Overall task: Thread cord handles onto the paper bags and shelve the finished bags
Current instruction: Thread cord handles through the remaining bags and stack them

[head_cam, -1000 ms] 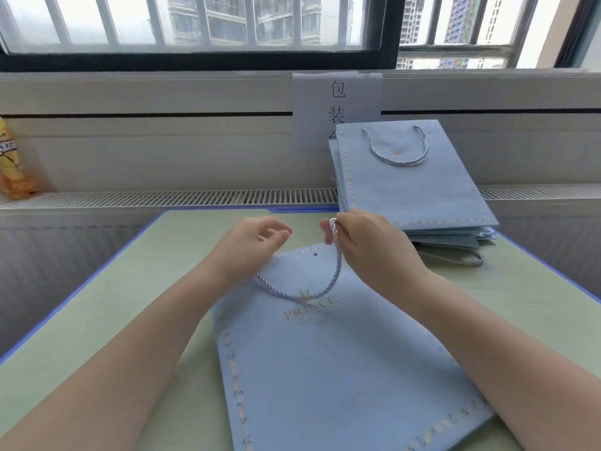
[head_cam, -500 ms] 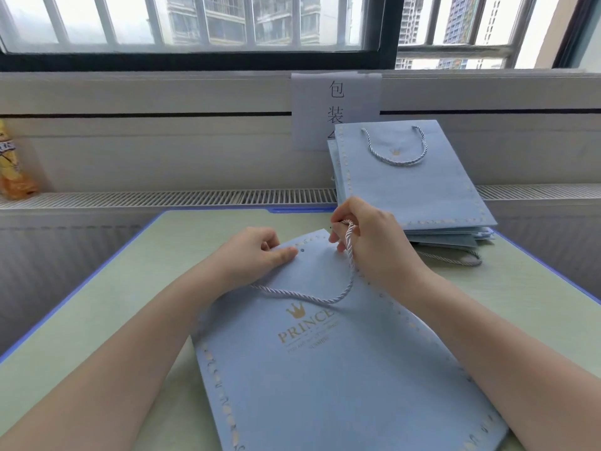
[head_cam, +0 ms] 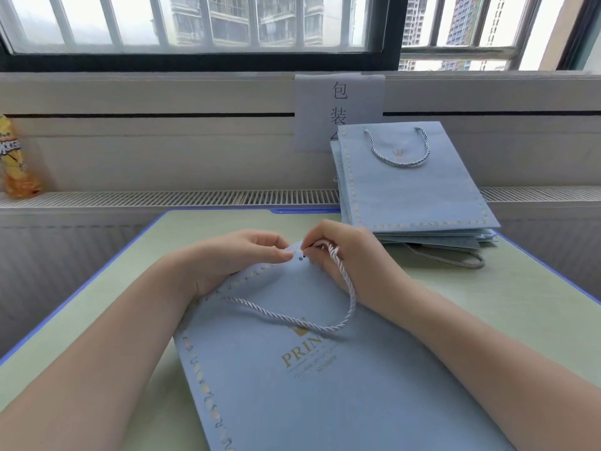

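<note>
A flat light-blue paper bag with gold "PRINCE" lettering lies on the table in front of me, its top edge pointing away. A twisted silver cord loops across its upper part. My right hand pinches one end of the cord just beside a small punched hole near the bag's top edge. My left hand holds down the bag's top edge, with its fingertips right next to that hole. The cord's other end runs under my left wrist and is hidden.
A stack of finished blue bags with cord handles leans on the ledge at the back right of the pale green table. A paper sign hangs behind it. An orange snack packet stands at far left.
The bag has slid and turned toward the upper left. My right hand lowered the cord end from above the bag down to the hole, and my left hand moved onto the top edge.
</note>
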Tool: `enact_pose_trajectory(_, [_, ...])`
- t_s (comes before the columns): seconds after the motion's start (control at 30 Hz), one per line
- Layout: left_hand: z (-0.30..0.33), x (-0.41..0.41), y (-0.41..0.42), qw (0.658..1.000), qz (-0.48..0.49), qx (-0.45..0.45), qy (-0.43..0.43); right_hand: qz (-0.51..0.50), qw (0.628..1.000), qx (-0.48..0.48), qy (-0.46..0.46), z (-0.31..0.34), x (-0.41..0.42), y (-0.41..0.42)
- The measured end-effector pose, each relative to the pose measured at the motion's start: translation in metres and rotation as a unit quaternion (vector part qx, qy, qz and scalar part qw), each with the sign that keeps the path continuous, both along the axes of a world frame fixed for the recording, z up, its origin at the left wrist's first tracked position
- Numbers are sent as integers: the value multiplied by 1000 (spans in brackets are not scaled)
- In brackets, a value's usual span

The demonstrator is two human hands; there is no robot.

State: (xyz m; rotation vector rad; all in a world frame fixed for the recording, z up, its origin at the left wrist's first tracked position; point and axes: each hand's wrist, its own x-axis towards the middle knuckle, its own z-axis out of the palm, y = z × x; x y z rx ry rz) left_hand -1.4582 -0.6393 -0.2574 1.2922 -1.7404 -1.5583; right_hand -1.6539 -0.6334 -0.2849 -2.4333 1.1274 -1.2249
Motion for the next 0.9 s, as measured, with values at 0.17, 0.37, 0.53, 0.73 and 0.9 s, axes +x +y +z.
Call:
enact_pose_trajectory(0.17, [-8, -4, -7, 997, 12, -20, -69, 1, 999, -9, 51, -11, 6, -6])
enact_pose_trajectory(0.37, [-12, -16, -10, 978, 61, -137, -146, -15, 997, -22, 76, -11, 4, -9])
enact_pose_trajectory(0.53, [-16, -16, -11, 955, 75, -214, -191, -16, 999, 36, 28, -4, -1, -8])
enact_pose_trajectory(0.73, [-16, -13, -13, 938, 26, -262, -227, 9, 981, 193, 1, 10, -5, -5])
enact_pose_trajectory(0.9, [-24, -20, -13, 928, 4, -270, -257, 12, 984, 150, 92, 13, -1, 4])
